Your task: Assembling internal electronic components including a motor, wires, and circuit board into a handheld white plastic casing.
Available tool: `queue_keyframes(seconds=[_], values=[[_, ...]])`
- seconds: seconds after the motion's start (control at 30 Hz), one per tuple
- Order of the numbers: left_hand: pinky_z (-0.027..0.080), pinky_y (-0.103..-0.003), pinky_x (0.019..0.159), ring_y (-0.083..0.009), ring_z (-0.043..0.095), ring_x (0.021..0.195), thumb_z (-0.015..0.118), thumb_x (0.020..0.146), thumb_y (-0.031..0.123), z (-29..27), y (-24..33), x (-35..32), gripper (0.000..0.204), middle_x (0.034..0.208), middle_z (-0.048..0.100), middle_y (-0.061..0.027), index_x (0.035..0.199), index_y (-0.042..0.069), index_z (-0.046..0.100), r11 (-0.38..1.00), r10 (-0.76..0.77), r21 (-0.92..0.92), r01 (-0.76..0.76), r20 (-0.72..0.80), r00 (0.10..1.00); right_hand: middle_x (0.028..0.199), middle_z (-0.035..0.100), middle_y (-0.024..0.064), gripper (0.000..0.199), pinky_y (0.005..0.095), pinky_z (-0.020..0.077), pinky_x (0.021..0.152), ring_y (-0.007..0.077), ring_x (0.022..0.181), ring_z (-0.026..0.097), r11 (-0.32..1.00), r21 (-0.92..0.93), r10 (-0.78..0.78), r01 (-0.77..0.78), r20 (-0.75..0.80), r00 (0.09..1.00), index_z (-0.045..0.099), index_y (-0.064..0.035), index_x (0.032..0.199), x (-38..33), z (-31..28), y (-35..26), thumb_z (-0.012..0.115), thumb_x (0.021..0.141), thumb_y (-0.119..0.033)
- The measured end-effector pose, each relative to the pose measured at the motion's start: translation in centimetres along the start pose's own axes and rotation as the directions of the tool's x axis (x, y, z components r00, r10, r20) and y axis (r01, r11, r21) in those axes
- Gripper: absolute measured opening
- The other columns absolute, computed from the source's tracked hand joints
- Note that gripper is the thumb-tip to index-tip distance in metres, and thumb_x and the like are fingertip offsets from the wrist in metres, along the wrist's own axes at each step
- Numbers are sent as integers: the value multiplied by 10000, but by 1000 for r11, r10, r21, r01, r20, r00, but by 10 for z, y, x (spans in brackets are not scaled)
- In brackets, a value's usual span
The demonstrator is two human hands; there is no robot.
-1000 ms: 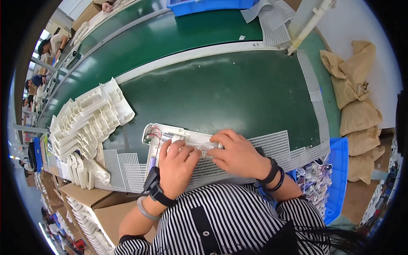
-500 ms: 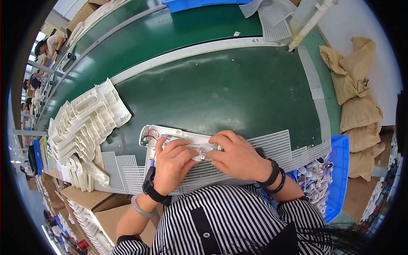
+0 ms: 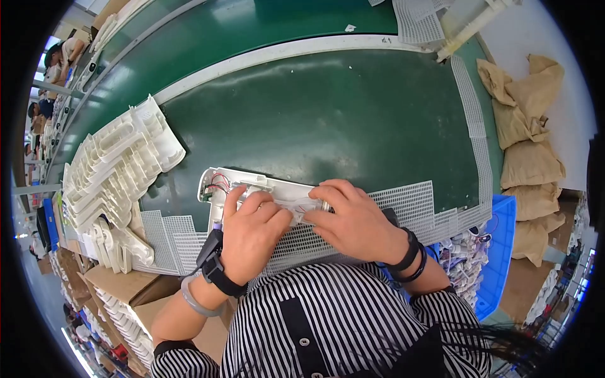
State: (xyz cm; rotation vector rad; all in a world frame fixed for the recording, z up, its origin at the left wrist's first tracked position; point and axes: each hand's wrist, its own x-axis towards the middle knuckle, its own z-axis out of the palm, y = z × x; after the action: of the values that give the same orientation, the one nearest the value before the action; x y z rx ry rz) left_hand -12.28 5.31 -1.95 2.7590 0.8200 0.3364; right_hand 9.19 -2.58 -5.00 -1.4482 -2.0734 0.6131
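A long white plastic housing [image 3: 285, 188] lies open side up on the mesh matting at the near edge of the bench. Thin red wires [image 3: 218, 183] and a small green board show in its left end. My left hand [image 3: 255, 236] is closed over the middle of the housing, fingers bent down into it; its thumb is hidden. At the housing's right end my right hand [image 3: 359, 223] grips it, thumb and fingers bent round the edge. Between the hands sits a clear, glossy part [image 3: 297, 206], whose exact kind I cannot make out.
Nested white housings [image 3: 120, 160] are stacked at the left. To the right, a blue bin [image 3: 500, 268] holds many small white wired parts. Brown sacks [image 3: 532, 164] pile up beyond it. A cardboard box [image 3: 126, 282] stands near left. Other people work far left.
My view has shifted a little, so the bench items sit slightly left and higher. Both hands stay on the housing; the left fingers have drawn back slightly from the clear part.
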Motion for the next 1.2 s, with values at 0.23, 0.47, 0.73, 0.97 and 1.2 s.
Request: queue_keyframes(seconds=[0.23, 0.47, 0.73, 0.97, 1.2], values=[[366, -496, 1071, -184, 608, 994, 648, 788, 153, 3, -1, -2, 96, 857, 632, 24, 883, 152, 666, 998, -6, 56, 1, 87, 996, 1256, 603, 86, 220, 434, 492, 950, 288, 1241, 523, 1000, -27, -9, 9, 0, 1000, 739, -95, 1020, -3, 2, -1, 738, 825, -195], [383, -468, 1000, -215, 613, 1038, 811, 677, 153, 13, -11, -7, 279, 960, 680, 25, 940, 162, 720, 998, 68, 11, -68, -42, 997, 1267, 602, 88, 221, 435, 483, 962, 287, 1243, 524, 1000, -30, -7, 8, 22, 1000, 739, -98, 1027, 0, -1, 1, 731, 836, -208], [395, -487, 995, -266, 567, 1120, 798, 686, 150, 19, -6, -20, 404, 1093, 636, -14, 1079, 158, 701, 999, 32, 27, -30, -77, 996, 1324, 587, 109, 241, 493, 403, 1083, 332, 1346, 470, 999, 33, -11, 8, 64, 998, 734, -114, 1093, -3, -16, -7, 725, 877, -220], [338, -534, 1090, -289, 545, 1206, 790, 779, 153, -28, 2, -48, 542, 1246, 615, -65, 1291, 124, 614, 964, -208, -202, 176, -154, 966, 1272, 616, 144, 293, 439, 479, 986, 335, 1165, 597, 995, -92, -26, 36, 113, 993, 692, -86, 1179, 33, -84, -13, 690, 923, -229], [392, -438, 1064, -332, 542, 1216, 730, 823, 28, -53, -3, -138, 401, 1279, 604, -146, 1218, 29, 660, 802, -591, -355, 481, -352, 726, 993, 712, 136, 314, 415, 536, 786, 321, 892, 679, 995, -44, -49, 89, 566, 823, 694, -9, 1080, 133, -49, 19, 648, 977, -302]])
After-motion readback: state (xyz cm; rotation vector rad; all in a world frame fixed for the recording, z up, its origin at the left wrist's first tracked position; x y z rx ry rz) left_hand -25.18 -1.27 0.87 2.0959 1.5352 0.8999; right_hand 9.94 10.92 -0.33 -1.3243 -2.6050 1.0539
